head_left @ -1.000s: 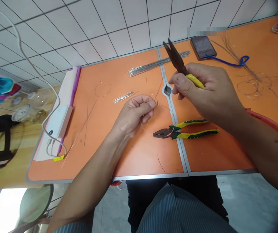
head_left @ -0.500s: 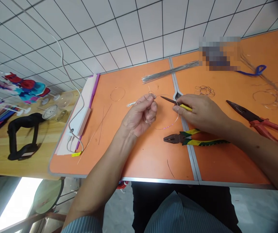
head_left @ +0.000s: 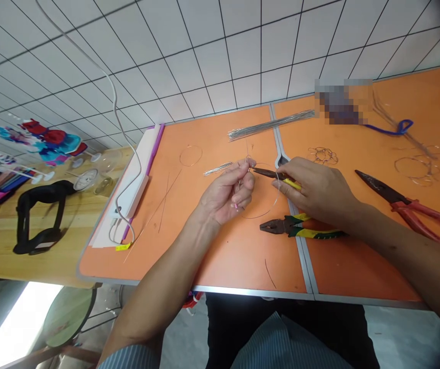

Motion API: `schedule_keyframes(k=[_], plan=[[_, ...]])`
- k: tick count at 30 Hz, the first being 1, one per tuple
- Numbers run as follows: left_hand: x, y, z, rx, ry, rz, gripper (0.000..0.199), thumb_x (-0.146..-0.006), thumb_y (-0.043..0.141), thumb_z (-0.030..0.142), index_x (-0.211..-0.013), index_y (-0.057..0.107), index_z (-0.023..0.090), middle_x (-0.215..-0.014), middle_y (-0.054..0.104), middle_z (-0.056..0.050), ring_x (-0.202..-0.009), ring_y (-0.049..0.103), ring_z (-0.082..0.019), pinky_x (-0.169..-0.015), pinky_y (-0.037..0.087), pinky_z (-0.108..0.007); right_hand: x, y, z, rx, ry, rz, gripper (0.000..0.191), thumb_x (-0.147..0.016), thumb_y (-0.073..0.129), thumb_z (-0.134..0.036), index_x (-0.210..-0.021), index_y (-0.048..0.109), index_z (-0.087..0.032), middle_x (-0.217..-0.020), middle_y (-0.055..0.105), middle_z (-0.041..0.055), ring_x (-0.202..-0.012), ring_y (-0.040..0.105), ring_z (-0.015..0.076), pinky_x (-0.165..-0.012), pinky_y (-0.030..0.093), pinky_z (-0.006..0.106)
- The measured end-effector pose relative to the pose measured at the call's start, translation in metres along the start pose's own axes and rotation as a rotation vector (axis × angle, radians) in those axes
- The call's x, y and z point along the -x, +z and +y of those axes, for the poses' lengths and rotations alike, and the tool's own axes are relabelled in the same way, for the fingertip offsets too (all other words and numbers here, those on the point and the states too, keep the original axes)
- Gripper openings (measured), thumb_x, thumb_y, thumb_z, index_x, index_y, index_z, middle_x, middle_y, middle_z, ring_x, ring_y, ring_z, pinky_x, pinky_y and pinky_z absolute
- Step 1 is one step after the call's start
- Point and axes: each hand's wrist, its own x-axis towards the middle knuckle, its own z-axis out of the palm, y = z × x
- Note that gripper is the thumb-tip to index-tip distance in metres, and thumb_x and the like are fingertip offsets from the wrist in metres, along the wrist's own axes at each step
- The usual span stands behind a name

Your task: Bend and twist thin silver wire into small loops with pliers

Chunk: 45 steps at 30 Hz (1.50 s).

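My left hand [head_left: 232, 190] pinches a thin wire ring [head_left: 275, 203] between thumb and fingertip, over the orange table. A small pink bead [head_left: 236, 206] shows by its curled fingers. My right hand [head_left: 314, 185] is wrapped round a pair of pointed-nose pliers [head_left: 268, 172] with a yellow handle. The pliers' dark tips touch or nearly touch the wire at my left fingertips; whether the jaws grip it I cannot make out. Below the ring lie combination pliers [head_left: 281, 225] with yellow-green handles, partly under my right wrist.
A bundle of straight wires [head_left: 271, 125] lies at the back. Large red-handled pliers [head_left: 400, 200] rest at the right, near coiled wire [head_left: 323, 155]. A white power strip [head_left: 133, 197] with a cable stands left, beside loose wires [head_left: 164, 202]. A metal seam [head_left: 302, 251] crosses the orange table [head_left: 223, 266].
The pliers' tips have come up to my left fingertips, where a gap showed before. The pink beads no longer show on the ring's lower right; pink now shows by my left fingers.
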Motion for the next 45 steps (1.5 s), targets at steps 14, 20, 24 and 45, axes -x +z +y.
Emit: schedule_keyframes(k=[14,20,24,45], plan=[[0.005,0.000,-0.001,0.030,-0.070,-0.063,0.026,-0.116,0.052,0.017,-0.101,0.073,0.017,-0.056,0.061,0.005,-0.028,0.027,-0.004,-0.032,0.013,-0.018,-0.001,-0.006,0.000,0.251,-0.166,0.218,0.034,-0.115,0.058,-0.043,-0.109,0.082,-0.020,-0.102,0.084,0.0110,-0.090,0.073,0.0260,-0.064,0.034,0.037],[0.006,0.002,0.000,-0.008,-0.039,-0.076,0.028,-0.117,0.050,0.016,-0.099,0.071,0.018,-0.056,0.059,0.005,-0.029,0.026,-0.005,-0.033,0.013,-0.019,-0.002,-0.008,0.000,0.230,-0.195,0.217,0.037,-0.115,0.057,-0.043,-0.108,0.083,-0.019,-0.102,0.084,0.0111,-0.089,0.073,0.0250,-0.066,0.036,0.036],[0.007,0.003,0.000,-0.037,-0.024,-0.079,0.031,-0.118,0.047,0.015,-0.097,0.069,0.018,-0.054,0.059,0.005,-0.028,0.027,-0.005,-0.032,0.014,-0.019,-0.002,-0.008,0.001,0.244,-0.200,0.218,0.037,-0.115,0.057,-0.044,-0.106,0.083,-0.019,-0.098,0.083,0.0102,-0.086,0.071,0.0236,-0.065,0.033,0.035],[0.003,-0.004,-0.004,-0.144,0.090,-0.156,0.013,-0.104,0.077,0.025,-0.096,0.068,0.019,-0.058,0.066,0.004,-0.031,0.031,-0.005,-0.032,0.021,-0.017,-0.003,-0.014,0.004,0.266,-0.206,0.155,0.034,-0.115,0.054,-0.037,-0.098,0.081,-0.023,-0.093,0.082,0.0091,-0.081,0.068,0.0230,-0.063,0.028,0.035]])
